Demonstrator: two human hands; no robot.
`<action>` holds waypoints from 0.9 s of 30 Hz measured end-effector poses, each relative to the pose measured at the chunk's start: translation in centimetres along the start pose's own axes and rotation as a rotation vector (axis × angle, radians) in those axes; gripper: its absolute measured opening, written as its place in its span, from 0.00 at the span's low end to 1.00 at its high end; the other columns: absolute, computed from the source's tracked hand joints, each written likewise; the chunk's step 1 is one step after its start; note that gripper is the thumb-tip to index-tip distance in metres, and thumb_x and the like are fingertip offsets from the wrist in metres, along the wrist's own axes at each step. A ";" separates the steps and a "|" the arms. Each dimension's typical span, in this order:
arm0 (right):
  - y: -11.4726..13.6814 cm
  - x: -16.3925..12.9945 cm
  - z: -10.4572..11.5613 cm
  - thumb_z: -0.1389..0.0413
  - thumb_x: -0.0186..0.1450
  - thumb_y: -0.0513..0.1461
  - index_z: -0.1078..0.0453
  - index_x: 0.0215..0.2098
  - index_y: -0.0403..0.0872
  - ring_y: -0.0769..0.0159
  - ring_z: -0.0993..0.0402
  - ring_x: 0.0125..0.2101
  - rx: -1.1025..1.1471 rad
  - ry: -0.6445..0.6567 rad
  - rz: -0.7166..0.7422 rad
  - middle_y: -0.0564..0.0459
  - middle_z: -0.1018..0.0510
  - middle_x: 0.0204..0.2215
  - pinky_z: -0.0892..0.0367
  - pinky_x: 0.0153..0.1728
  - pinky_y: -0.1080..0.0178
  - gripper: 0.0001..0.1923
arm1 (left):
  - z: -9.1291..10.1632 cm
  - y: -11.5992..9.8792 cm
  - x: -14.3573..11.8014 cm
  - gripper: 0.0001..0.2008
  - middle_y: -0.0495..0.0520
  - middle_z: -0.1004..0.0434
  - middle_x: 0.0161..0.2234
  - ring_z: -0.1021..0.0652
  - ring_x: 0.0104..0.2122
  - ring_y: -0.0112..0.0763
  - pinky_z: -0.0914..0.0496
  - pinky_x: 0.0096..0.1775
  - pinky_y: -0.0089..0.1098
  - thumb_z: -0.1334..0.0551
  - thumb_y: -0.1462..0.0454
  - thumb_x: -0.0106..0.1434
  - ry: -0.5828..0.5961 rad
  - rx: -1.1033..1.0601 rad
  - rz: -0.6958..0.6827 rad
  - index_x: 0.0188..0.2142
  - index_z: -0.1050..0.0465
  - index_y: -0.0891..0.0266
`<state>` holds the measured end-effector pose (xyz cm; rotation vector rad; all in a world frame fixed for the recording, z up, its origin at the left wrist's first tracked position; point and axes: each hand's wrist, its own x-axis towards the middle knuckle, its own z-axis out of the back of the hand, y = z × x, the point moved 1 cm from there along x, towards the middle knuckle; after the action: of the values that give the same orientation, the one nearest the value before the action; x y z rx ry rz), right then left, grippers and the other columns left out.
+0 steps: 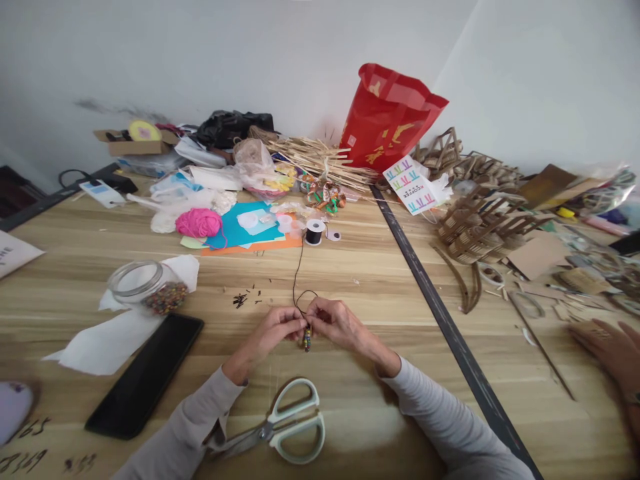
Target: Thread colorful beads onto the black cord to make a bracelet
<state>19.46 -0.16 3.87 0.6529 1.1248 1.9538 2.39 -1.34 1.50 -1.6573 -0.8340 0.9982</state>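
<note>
Left hand (274, 328) and right hand (334, 321) both pinch thin dark cord (298, 267) strung with small, possibly glass, multicoloured beads (307, 339).

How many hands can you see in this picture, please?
3. The left hand and right hand meet at the table's middle, pinching a beaded cord. Another person's hand rests at the right edge. Others may lie outside the frame.
</note>
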 end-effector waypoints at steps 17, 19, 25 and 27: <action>1.2 -0.7 0.1 0.57 0.71 0.35 0.35 0.36 0.44 0.69 0.34 0.28 -0.471 0.070 0.364 0.49 0.31 0.32 0.38 0.29 0.68 0.09 | 0.5 0.7 0.0 0.15 0.50 0.27 0.19 0.29 0.20 0.25 0.37 0.26 0.27 0.28 0.59 0.46 0.019 -0.339 0.128 0.23 0.27 0.68; 1.4 -0.8 0.2 0.57 0.71 0.35 0.35 0.37 0.44 0.69 0.35 0.26 -0.579 0.107 0.388 0.49 0.32 0.32 0.39 0.26 0.68 0.10 | 0.6 0.7 0.0 0.14 0.51 0.27 0.19 0.29 0.20 0.25 0.37 0.26 0.27 0.27 0.60 0.46 0.022 -0.362 0.137 0.23 0.27 0.68; 1.0 -0.7 0.4 0.53 0.69 0.35 0.35 0.38 0.44 0.69 0.32 0.31 -0.342 0.037 0.297 0.50 0.29 0.32 0.36 0.31 0.67 0.05 | 0.5 0.7 0.1 0.13 0.51 0.25 0.21 0.28 0.21 0.25 0.35 0.27 0.27 0.28 0.60 0.48 0.020 -0.351 0.086 0.26 0.25 0.68; 0.6 -0.4 0.4 0.50 0.68 0.37 0.35 0.38 0.44 0.70 0.32 0.30 -0.204 -0.041 0.197 0.51 0.28 0.30 0.37 0.30 0.68 0.04 | 0.4 0.6 0.0 0.13 0.51 0.25 0.21 0.27 0.22 0.26 0.35 0.28 0.28 0.28 0.60 0.49 0.009 -0.333 0.066 0.26 0.25 0.68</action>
<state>19.78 -0.51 4.52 0.7111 0.8482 2.1767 2.05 -1.30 0.80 -1.9799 -0.9849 0.9328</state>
